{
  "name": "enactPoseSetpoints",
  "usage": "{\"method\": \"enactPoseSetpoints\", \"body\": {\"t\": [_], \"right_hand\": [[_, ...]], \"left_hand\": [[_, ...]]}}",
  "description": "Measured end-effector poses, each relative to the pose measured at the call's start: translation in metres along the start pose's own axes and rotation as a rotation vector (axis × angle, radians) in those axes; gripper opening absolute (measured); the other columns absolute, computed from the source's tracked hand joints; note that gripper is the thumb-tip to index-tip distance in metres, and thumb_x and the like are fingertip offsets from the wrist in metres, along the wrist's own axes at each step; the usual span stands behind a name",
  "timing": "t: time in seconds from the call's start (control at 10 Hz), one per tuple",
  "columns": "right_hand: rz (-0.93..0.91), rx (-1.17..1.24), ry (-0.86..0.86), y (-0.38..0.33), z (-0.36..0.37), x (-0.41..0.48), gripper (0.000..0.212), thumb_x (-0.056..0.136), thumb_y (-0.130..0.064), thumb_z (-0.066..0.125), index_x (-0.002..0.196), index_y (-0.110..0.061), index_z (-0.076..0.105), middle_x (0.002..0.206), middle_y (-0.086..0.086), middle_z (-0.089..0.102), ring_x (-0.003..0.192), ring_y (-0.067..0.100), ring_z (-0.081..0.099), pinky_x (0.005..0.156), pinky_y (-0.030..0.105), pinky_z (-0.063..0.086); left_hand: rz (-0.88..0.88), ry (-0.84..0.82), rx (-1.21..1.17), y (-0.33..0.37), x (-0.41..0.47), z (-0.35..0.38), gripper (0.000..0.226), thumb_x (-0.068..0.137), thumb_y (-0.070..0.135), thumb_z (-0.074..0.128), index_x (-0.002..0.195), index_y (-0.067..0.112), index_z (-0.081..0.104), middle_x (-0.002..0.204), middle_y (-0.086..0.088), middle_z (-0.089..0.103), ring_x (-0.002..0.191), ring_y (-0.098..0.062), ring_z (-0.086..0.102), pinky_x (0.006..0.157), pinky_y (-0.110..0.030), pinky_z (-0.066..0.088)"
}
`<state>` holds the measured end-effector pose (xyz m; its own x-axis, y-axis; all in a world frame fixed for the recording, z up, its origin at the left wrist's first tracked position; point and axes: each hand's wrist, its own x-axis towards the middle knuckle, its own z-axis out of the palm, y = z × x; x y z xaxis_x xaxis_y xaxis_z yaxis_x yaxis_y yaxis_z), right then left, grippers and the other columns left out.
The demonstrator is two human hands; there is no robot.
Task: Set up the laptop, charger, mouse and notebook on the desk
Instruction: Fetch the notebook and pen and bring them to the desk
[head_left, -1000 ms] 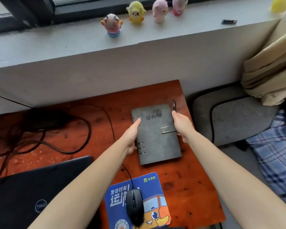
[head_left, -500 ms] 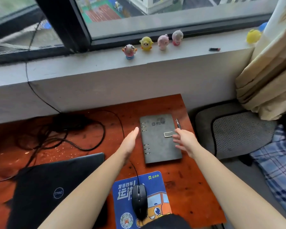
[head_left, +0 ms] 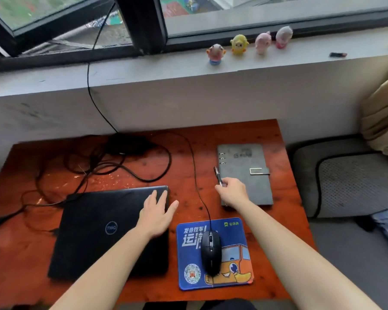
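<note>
The right hand [head_left: 233, 193] pinches a pen [head_left: 218, 176] between thumb and fingertips, just left of the grey ring-bound notebook [head_left: 245, 173], which lies flat and closed at the far right of the red-brown desk [head_left: 182, 139] with its clasp on the right edge. The left hand [head_left: 156, 214] rests flat and spread wide, holding nothing, on the far right corner of the closed black Dell laptop [head_left: 103, 231], its thumb hanging off over bare wood. The step in hand looks like placing the pen alongside the notebook; to do it well, the pen should be laid parallel to the ringed spine, close beside it but not across the mouse cable [head_left: 194, 166], which runs from the black mouse [head_left: 211, 251] on the blue mouse pad [head_left: 215, 253] up past the pen toward the far side of the desk. Letting go low and gently would keep the pen from rolling. The pen's near end sits inside the fingertips while its far end points up and away, near the notebook's left edge (whether it touches the cover cannot be told). The charger brick [head_left: 130, 143] lies far left-of-centre among loose black cable loops [head_left: 112, 166], well apart from both hands. The laptop lid is still down, so opening it and tidying the cable likely remain.
</note>
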<state>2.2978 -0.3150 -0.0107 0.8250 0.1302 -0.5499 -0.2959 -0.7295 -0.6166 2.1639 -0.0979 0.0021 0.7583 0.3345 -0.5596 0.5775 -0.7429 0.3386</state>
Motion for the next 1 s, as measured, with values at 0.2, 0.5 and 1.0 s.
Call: {"method": "enactPoseSetpoints", "body": {"t": [0.2,0.5,1.0], "right_hand": [[-0.067,-0.181,0.097,-0.007,0.034,0.012,0.029,0.092,-0.028,0.064,0.117,-0.013,0.065,0.111,0.013,0.071,0.111,0.034,0.062,0.090,0.036,0.050],[-0.041,-0.298,0.111,0.008,0.080,-0.013,0.047,0.094,-0.012,0.058,0.139,-0.004,0.046,0.132,0.023,0.051,0.124,0.040,0.050,0.102,0.041,0.040],[-1.075,0.784,0.194,-0.172,-0.026,-0.224,0.045,0.098,-0.021,0.061,0.142,-0.020,0.051,0.135,0.006,0.061,0.121,0.024,0.062,0.091,0.027,0.054]], "left_hand": [[0.120,0.052,0.272,-0.035,-0.003,0.012,0.075,0.098,0.063,0.027,0.158,0.023,0.008,0.166,-0.012,-0.009,0.152,-0.027,-0.009,0.123,-0.046,0.007],[0.241,0.024,0.414,-0.088,-0.008,0.008,0.077,0.097,0.063,0.028,0.157,0.027,-0.004,0.163,-0.011,-0.023,0.150,-0.029,-0.018,0.121,-0.056,0.004],[0.147,-0.171,0.434,-0.134,-0.025,0.004,0.073,0.094,0.070,0.018,0.155,0.038,-0.006,0.163,-0.008,-0.024,0.149,-0.035,-0.020,0.114,-0.069,0.014]]}}
